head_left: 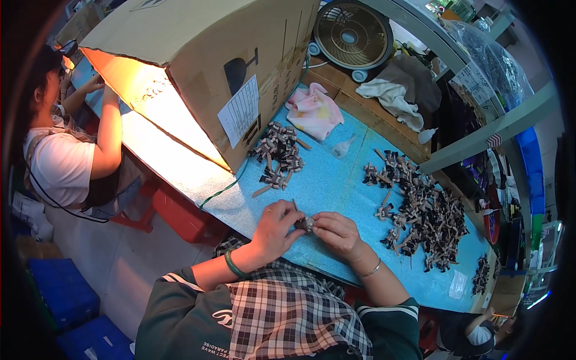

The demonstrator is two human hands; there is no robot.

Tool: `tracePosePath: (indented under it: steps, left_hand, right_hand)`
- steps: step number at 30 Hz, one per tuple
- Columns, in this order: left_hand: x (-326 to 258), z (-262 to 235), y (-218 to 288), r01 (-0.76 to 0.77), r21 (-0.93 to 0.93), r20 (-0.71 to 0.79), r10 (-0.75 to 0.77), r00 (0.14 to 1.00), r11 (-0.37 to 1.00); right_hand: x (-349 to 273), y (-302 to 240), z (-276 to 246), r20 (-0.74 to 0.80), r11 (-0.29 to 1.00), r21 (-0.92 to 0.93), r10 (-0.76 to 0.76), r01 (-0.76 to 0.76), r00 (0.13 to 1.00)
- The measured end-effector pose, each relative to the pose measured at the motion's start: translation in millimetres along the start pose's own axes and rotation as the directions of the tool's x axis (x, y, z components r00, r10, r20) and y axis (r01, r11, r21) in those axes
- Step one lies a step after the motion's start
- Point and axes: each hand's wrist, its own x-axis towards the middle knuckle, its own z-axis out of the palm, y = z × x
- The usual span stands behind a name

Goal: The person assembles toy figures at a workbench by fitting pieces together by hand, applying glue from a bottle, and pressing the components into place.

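Just above the near edge of the blue-topped table, my two hands meet over a small dark-and-beige figurine. My left hand pinches it from the left, and a thin brown stick rises beside those fingers. From the other side, the fingertips of my right hand press on the figurine; whether they hold a separate small part is hidden. A small pile of similar figurines with tan sticks lies beyond my left hand. To the right spreads a much larger heap of figurines.
A large cardboard box, lit inside, stands at the left; a co-worker sits beyond it. A pink cloth, a clear squeeze bottle and a fan are at the back. A metal post crosses the right. A green cord hangs nearby.
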Motion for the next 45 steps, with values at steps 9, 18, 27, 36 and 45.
tracePosePath:
  steps: [9, 18, 27, 36, 45]
  left_hand:
    - [-2, 0, -14, -0.058, -0.073, -0.055, 0.054, 0.997, 0.996]
    - [-1, -1, -3, -0.066, 0.076, -0.077, 0.072, 0.994, 0.995]
    - [-1, 6, -8, -0.083, 0.102, -0.072, 0.091, 0.993, 0.991]
    - [1, 5, -13, -0.026, -0.075, 0.006, 0.027, 1.000, 0.997]
    - [11, 7, -8, 0.028, -0.197, -0.019, -0.033, 0.999, 0.980]
  right_hand:
    - [12, -2, 10, 0.018, 0.996, 0.084, 0.007, -0.009, 1.000]
    - [13, 2, 12, 0.508, 0.155, 0.541, 0.724, -0.827, 0.467]
    - [32, 6, -2, 0.584, 0.334, 0.361, 0.647, -0.871, 0.490]
    - [21, 12, 1, 0.524, 0.373, 0.439, 0.633, -0.817, 0.570]
    - [-8, -3, 17, 0.121, 0.386, 0.678, 0.780, -0.625, 0.614]
